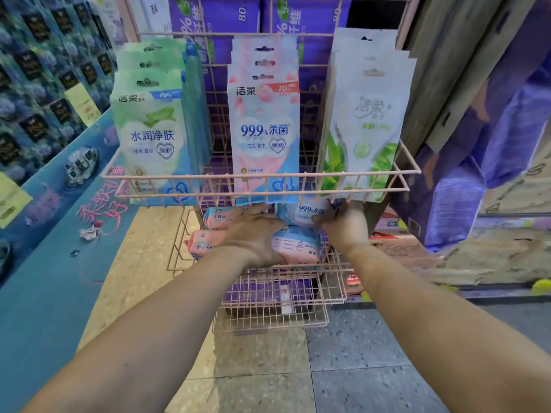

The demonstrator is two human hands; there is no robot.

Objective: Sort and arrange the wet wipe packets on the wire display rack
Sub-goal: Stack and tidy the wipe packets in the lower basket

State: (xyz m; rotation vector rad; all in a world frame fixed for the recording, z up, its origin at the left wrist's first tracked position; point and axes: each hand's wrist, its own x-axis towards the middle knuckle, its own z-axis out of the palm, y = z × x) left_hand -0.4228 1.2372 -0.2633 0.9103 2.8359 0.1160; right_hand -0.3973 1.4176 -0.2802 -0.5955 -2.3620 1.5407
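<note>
1. A pink wire rack (259, 174) stands ahead, with three rows of flat wet wipe packets upright in its top basket: green packets (150, 120) on the left, pink-and-blue packets (264, 123) in the middle, white packets with green leaves (365, 120) on the right.
2. Both hands reach into the shelf below that basket, where bulkier pink and blue wipe packs lie stacked.
3. The left hand (253, 236) lies palm down, fingers curled over the left end of a pink-and-blue pack (298, 247) — in contact with it, though how firm the grip is I cannot tell.
4. The right hand (346, 223) is closed around the right end of a blue pack marked 99.9% (304, 211), which sits on top of the other, just under the top basket's front rail.
5. Two more pink packs (210, 231) lie to the left of the hands.
6. Lower down — a further wire shelf (277, 308) near the floor holds purple packs.
</note>
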